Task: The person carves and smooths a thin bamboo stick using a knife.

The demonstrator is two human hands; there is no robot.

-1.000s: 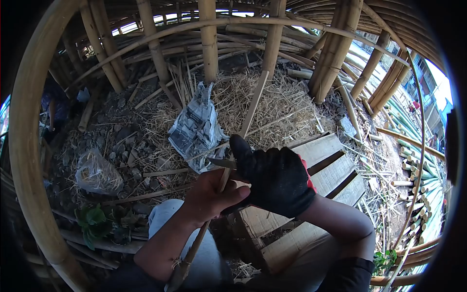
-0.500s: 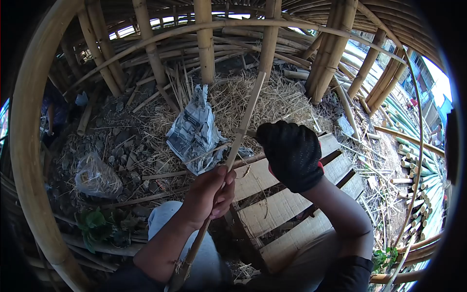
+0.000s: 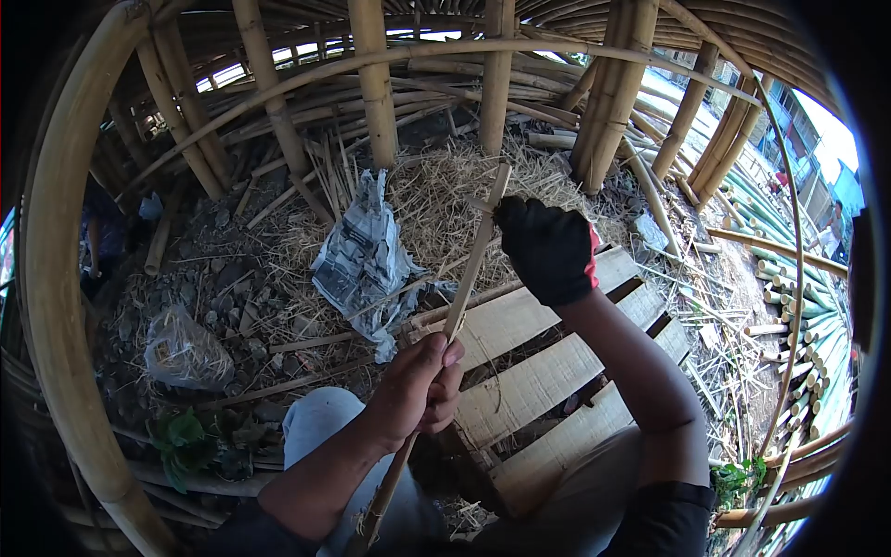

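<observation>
My bare left hand (image 3: 419, 388) is closed round a long bamboo strip (image 3: 473, 258). The strip slants up and away from me, and its lower end runs down past my left forearm. A black glove with red at the cuff covers my right hand (image 3: 548, 249), which is closed round a knife. Only the narrow knife blade (image 3: 480, 203) shows, lying across the strip near its upper end; the handle is hidden in the glove. Below my right hand is a low slatted wooden bench (image 3: 529, 395).
Crumpled newspaper (image 3: 364, 260) lies on shavings (image 3: 445, 190) ahead. A clear plastic bag (image 3: 188, 351) rests on rubble at left. Bamboo posts (image 3: 374, 93) and a curved pole (image 3: 56, 278) surround me. Cut green bamboo poles (image 3: 807, 325) are stacked at right. A person (image 3: 100, 227) is at far left.
My right hand and the knife have moved up along the strip, nearer its far end. My left hand still grips the strip. The view has shifted slightly.
</observation>
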